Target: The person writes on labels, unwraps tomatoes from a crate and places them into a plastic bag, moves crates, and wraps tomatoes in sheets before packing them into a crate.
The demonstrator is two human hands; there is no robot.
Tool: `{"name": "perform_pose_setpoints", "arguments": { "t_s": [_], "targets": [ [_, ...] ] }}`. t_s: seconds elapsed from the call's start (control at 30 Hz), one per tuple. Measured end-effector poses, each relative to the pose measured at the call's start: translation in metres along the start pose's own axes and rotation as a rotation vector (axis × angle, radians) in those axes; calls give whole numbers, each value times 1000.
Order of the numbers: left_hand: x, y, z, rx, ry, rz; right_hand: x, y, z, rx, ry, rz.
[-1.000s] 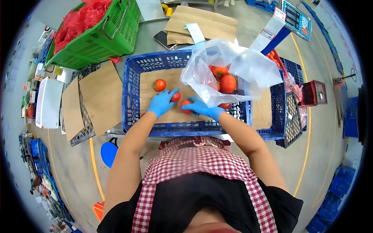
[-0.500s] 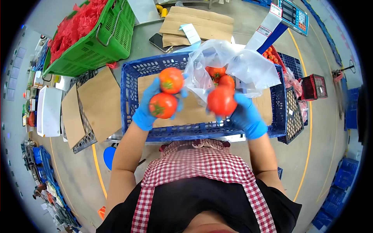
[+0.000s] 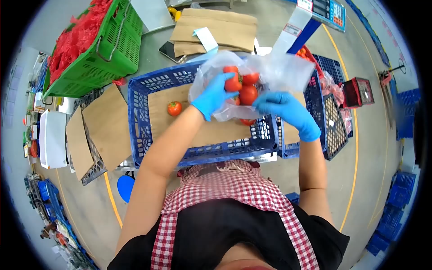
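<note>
A clear plastic bag [image 3: 288, 74] lies open over the blue crate [image 3: 204, 155], with several red tomatoes [image 3: 248, 95] in its mouth. My left hand [image 3: 214, 95], in a blue glove, reaches into the bag with its fingers round a tomato [image 3: 232, 83]. At the bag's right edge my right hand [image 3: 283, 110], also gloved, has its fingers bent together on the plastic. One tomato [image 3: 174, 108] sits on the crate's cardboard liner to the left. Below the bag, another tomato [image 3: 247, 122] is partly covered.
A green crate [image 3: 101, 56] of red netting stands at the upper left. Cardboard sheets [image 3: 216, 29] and a phone [image 3: 170, 51] lie beyond the blue crate. A scale display [image 3: 330, 13] rises at the upper right. More cardboard [image 3: 108, 123] leans on the left.
Both hands first lifted tomatoes from the liner, two of them in my left hand. Now my left hand is inside the bag, and my right hand no longer shows a tomato, resting at the bag's edge.
</note>
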State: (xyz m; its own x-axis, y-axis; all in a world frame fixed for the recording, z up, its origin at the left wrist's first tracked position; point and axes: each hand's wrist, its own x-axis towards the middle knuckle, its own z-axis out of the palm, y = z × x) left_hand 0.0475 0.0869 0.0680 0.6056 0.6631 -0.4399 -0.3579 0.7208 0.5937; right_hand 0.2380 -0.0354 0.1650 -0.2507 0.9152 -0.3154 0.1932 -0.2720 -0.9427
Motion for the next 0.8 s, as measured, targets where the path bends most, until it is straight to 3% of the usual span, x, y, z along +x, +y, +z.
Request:
{"name": "perform_pose_setpoints", "arguments": {
  "t_s": [0.1, 0.17, 0.2, 0.27, 0.3, 0.33, 0.4, 0.43, 0.5, 0.57, 0.63, 0.67, 0.73, 0.77, 0.8],
  "targets": [
    [-13, 9, 12, 275, 34, 122, -9, 7, 32, -618, -378, 3],
    [-13, 11, 17, 509, 139, 112, 12, 84, 53, -1090, -120, 15],
    [-3, 4, 6, 665, 54, 155, 22, 103, 59, -1192, -42, 36],
    [3, -9, -10, 1058, 56, 362, 42, 136, 70, -1391, 119, 76],
    [2, -10, -15, 1257, 57, 464, 61, 169, 74, -1029, 275, 7],
    [-4, -3, -14, 1302, 85, 345, 86, 208, 77, -660, 414, -56],
    [-5, 1, -26, 1471, 54, 401, 101, 239, 79, -430, 442, -142],
    [-5, 3, -32, 1556, 36, 430, 102, 241, 79, -532, 425, -125],
    [-8, 8, -38, 1438, -63, 399, 96, 221, 76, -737, 394, -86],
    [-20, 17, -36, 1426, -98, 436, 75, 160, 74, -879, 218, -4],
    [-45, 35, -26, 1524, -64, 523, 45, 81, 74, -935, -112, 131],
    [-57, 40, -23, 1468, 63, 687, 42, 61, 67, -744, -275, 315],
    [-76, 45, -26, 1339, 303, 989, 23, 48, 65, 26, -268, 304],
    [-82, 44, -33, 1209, 353, 1011, 14, 46, 66, 411, -252, 292],
    [-87, 43, -39, 1076, 399, 1032, 8, 42, 68, 604, -263, 282]
  ]
}}
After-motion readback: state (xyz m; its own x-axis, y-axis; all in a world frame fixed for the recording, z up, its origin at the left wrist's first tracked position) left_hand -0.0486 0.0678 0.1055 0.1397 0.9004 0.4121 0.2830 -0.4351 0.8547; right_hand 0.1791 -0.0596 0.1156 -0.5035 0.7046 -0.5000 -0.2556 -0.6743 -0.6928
